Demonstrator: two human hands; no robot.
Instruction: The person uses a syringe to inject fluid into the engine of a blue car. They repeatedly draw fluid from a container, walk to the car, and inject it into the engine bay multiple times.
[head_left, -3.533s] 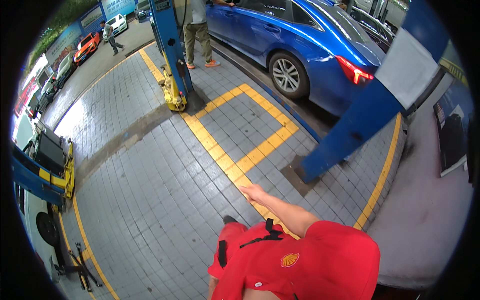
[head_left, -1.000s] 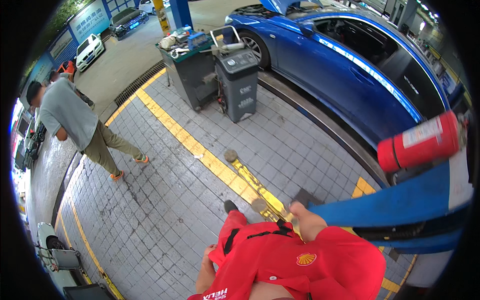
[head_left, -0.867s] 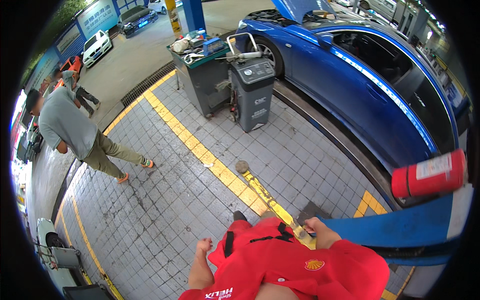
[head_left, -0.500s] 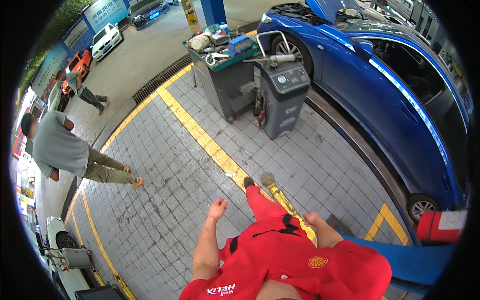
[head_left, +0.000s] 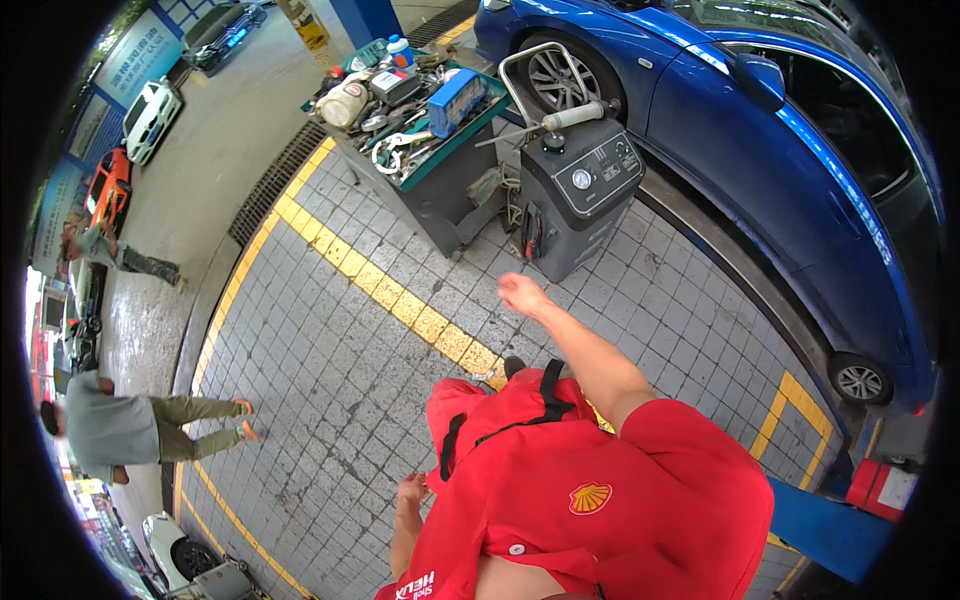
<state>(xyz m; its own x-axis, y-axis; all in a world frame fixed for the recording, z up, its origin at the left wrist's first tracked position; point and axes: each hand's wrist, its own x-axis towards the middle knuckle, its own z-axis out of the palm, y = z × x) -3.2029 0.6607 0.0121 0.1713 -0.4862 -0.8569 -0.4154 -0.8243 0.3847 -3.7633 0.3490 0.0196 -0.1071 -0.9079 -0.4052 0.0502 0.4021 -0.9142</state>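
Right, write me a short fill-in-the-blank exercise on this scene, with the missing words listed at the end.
1. The hand extended farther forward is the person's ____ one.
2. The car beyond the grey machine is ____.
3. In the picture, the tool-laden cart stands to the ____ of that machine.
4. The painted floor line running toward the person's feet is ____.

Missing words: right; blue; left; yellow.

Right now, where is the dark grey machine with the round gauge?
In the head view, the machine stands right of upper centre, between the green-trimmed grey tool cart and the blue car.
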